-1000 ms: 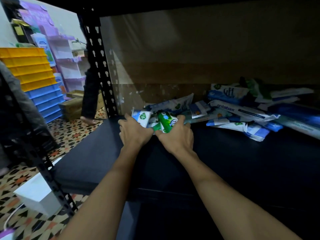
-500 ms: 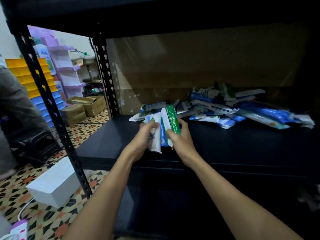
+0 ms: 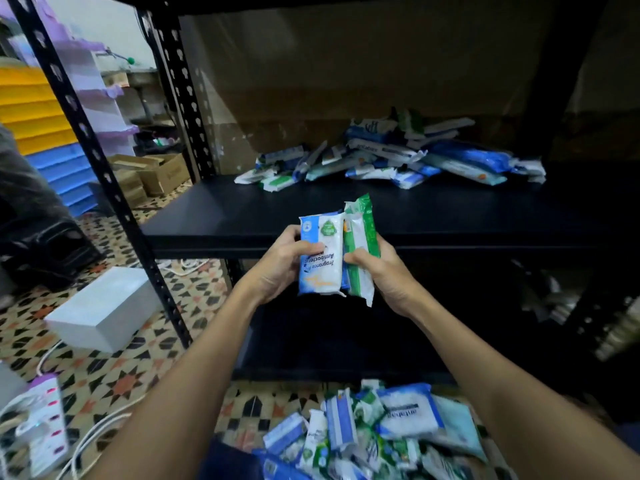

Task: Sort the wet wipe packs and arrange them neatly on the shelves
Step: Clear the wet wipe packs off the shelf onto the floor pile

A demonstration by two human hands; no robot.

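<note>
A black shelf (image 3: 221,216) is spanning mid-frame above patterned floor tiles (image 3: 104,379), bearing a pile of wipe packs (image 3: 398,157) at upper right. At centre, the left hand (image 3: 277,268) is grasping a blue-and-white pack (image 3: 320,254) and the right hand (image 3: 388,275) a green-and-white pack (image 3: 362,247), the two packs touching; loose packs (image 3: 374,434) are lying at lower centre.

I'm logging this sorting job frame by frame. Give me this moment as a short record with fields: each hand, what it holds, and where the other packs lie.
left hand: left hand grips a blue-and-white pack, upright
right hand: right hand grips a green-and-white pack, upright
packs held: side by side, touching, in front of the shelf edge
shelf: black shelf, loose pile of packs at its back
floor: second heap of packs below the arms
beside rack: white box on tiled floor
</note>
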